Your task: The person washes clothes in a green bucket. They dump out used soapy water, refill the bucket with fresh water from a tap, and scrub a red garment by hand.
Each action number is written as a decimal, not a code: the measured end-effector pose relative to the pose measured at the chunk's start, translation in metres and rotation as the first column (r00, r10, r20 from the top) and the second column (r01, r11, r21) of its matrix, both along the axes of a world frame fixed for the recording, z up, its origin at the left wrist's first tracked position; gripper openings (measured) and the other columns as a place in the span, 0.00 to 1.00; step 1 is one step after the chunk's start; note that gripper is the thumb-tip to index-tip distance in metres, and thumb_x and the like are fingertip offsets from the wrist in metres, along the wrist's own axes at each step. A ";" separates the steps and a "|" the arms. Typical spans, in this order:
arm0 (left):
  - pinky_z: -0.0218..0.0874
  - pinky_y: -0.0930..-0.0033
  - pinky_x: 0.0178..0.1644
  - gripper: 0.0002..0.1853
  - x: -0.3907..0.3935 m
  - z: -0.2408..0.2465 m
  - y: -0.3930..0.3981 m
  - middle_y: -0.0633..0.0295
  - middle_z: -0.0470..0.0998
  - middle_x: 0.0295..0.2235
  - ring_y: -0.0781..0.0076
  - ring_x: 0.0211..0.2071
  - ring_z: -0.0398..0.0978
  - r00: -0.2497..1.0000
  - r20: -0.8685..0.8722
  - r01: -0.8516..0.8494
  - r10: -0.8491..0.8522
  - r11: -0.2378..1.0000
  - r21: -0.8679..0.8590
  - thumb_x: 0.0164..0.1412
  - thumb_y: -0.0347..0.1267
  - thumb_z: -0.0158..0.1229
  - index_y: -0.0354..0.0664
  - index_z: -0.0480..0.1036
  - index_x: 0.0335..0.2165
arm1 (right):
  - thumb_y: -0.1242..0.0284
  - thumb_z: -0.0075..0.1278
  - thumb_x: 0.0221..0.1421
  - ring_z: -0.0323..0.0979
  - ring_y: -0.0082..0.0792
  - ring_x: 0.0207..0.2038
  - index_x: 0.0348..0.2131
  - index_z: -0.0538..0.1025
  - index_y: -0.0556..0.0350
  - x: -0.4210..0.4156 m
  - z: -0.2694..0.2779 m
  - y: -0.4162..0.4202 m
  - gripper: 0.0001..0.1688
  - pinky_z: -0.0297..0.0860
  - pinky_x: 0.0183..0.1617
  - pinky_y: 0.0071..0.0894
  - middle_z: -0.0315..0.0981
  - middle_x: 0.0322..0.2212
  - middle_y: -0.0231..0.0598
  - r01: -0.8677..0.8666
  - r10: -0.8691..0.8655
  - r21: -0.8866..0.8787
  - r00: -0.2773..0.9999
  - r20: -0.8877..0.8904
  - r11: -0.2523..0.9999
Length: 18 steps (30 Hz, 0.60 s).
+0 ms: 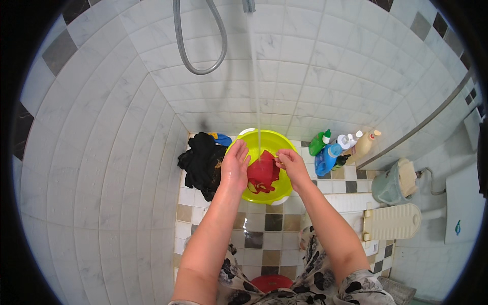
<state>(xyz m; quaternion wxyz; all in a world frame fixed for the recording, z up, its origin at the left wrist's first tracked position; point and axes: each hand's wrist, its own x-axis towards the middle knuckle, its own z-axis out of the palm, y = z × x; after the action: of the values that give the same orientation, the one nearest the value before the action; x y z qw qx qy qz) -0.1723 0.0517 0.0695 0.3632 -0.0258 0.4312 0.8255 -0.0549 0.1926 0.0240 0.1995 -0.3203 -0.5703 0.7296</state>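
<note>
My left hand point(235, 164) is raised over the left side of a yellow-green plastic basin point(283, 139), its palm turned inward and its fingers apart, holding nothing. Over the basin's right side is my right hand point(292, 164), fingers curled, beside a red cloth item point(261, 169) with straps. Whether its fingertips hold the cloth's edge cannot be told. The red cloth lies in the basin, and a stream of water point(255, 76) falls from the tap point(249, 5) onto it. Left of the basin is a heap of black clothing point(202, 164) on the floor.
Several bottles, among them a green one point(317, 143) and a blue one point(325, 160), stand right of the basin. Further right are a bin point(387, 187) and a cream ribbed plastic piece point(394, 222). A shower hose point(225, 42) hangs above. A red stool point(271, 283) is below me.
</note>
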 end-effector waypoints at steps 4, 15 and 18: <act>0.47 0.63 0.63 0.27 0.005 -0.002 -0.004 0.53 0.64 0.56 0.62 0.59 0.59 1.000 0.010 0.015 -0.015 1.000 -0.022 0.63 0.43 0.50 0.34 0.63 0.52 | 0.73 0.43 0.62 0.71 0.31 0.44 0.44 0.69 0.61 0.023 0.037 -0.017 0.13 0.69 0.49 0.29 0.70 0.42 0.41 0.023 -0.039 -0.134 0.993 -0.112 0.991; 0.55 0.65 0.60 0.24 0.012 0.001 -0.016 0.53 0.68 0.53 0.64 0.56 0.64 0.999 0.037 0.027 -0.024 0.997 -0.069 0.64 0.39 0.50 0.33 0.64 0.51 | 0.71 0.42 0.64 0.71 0.29 0.44 0.45 0.68 0.63 0.030 0.051 -0.035 0.15 0.69 0.50 0.27 0.70 0.42 0.41 -0.071 0.045 -0.192 0.990 -0.135 0.979; 0.56 0.66 0.59 0.23 0.018 0.002 -0.015 0.53 0.68 0.52 0.64 0.55 0.65 0.998 0.028 0.064 -0.062 0.995 -0.074 0.64 0.38 0.49 0.33 0.64 0.52 | 0.70 0.43 0.64 0.70 0.28 0.44 0.46 0.68 0.63 0.023 0.049 -0.030 0.15 0.68 0.50 0.26 0.70 0.42 0.40 -0.075 0.043 -0.202 0.987 -0.157 0.977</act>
<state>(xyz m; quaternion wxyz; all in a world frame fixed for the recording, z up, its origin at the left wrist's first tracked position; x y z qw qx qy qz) -0.1543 0.0363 0.0718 0.3933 -0.0364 0.4578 0.7965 -0.0316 0.1628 0.0729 0.1862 -0.2656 -0.4837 0.8129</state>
